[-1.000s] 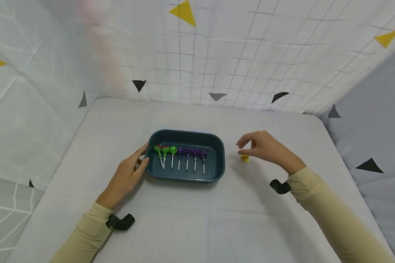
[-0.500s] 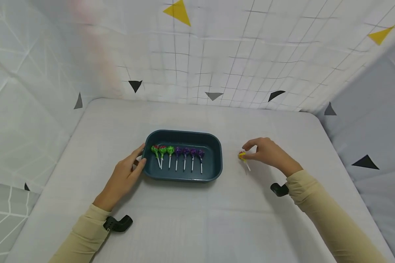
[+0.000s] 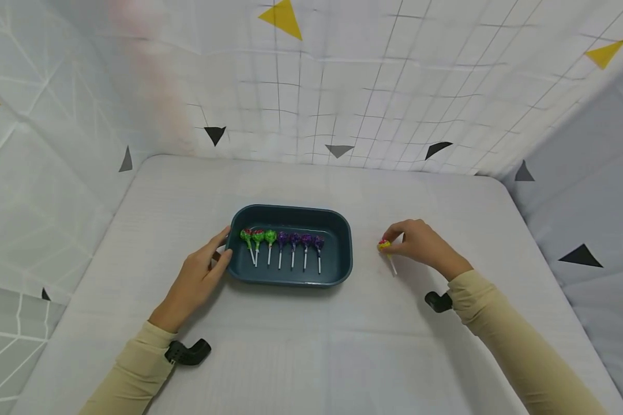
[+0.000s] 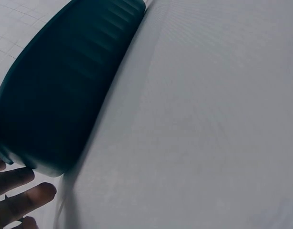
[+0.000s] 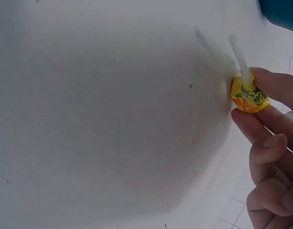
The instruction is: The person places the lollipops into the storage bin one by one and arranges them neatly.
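Note:
A dark teal tray (image 3: 291,278) stands on the white-covered table with a row of lollipops inside: green-wrapped ones (image 3: 258,236) on the left, purple-wrapped ones (image 3: 294,238) to their right. My left hand (image 3: 196,282) rests its fingers against the outside of the tray's left end; the left wrist view shows the fingertips (image 4: 41,191) close to the outer wall. To the right of the tray, my right hand (image 3: 420,245) pinches the head of a yellow-wrapped lollipop (image 5: 249,97) between thumb and fingers. Its white stick (image 5: 239,55) points free of the hand, close to the tabletop.
White cloth (image 3: 301,357) covers the table. A patterned white sheet (image 3: 342,86) rises behind it, and grey-white sheets (image 3: 592,173) hang at the sides. Each wrist wears a black camera, one at the left sleeve (image 3: 189,352) and one at the right sleeve (image 3: 438,301).
My right hand has come down onto the yellow lollipop and now pinches it, the fingertips closed in around its head. The left hand keeps its place at the tray.

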A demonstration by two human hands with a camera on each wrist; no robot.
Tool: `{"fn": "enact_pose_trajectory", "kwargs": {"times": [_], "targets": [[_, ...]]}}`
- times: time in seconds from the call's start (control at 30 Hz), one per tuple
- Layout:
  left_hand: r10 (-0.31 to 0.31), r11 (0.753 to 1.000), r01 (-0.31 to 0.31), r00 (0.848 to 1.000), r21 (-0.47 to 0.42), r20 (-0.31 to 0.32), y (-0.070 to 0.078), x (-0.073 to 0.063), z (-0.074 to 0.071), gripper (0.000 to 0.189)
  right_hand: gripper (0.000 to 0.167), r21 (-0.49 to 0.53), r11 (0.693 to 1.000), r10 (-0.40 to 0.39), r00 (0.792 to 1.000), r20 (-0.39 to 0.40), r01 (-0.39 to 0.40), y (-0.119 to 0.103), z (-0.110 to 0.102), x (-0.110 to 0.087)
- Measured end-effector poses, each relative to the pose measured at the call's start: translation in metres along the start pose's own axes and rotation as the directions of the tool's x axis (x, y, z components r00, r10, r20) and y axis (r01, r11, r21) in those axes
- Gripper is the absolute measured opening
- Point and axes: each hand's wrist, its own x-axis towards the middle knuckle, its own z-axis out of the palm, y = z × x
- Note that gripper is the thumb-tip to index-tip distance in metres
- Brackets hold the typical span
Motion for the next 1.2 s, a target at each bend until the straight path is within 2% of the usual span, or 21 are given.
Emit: {"fn": "enact_pose_trajectory", "kwargs": {"times": [0.8,1.2], "targets": [[0.009,1.000,-0.009,1.000,-0.002,-0.011,-0.002,0.000,0.002,0.053,0.021,-0.048,0.999,-0.002,1.000,-0.007,0.002,-0.007,-0.004,0.002],[-0.002,1.000,0.002,1.000,0.000,0.000,0.001,-0.001,0.000,0.054,0.023,-0.065,0.997,-0.043,0.999,-0.002,0.043,-0.026,-0.016,0.005]]}}
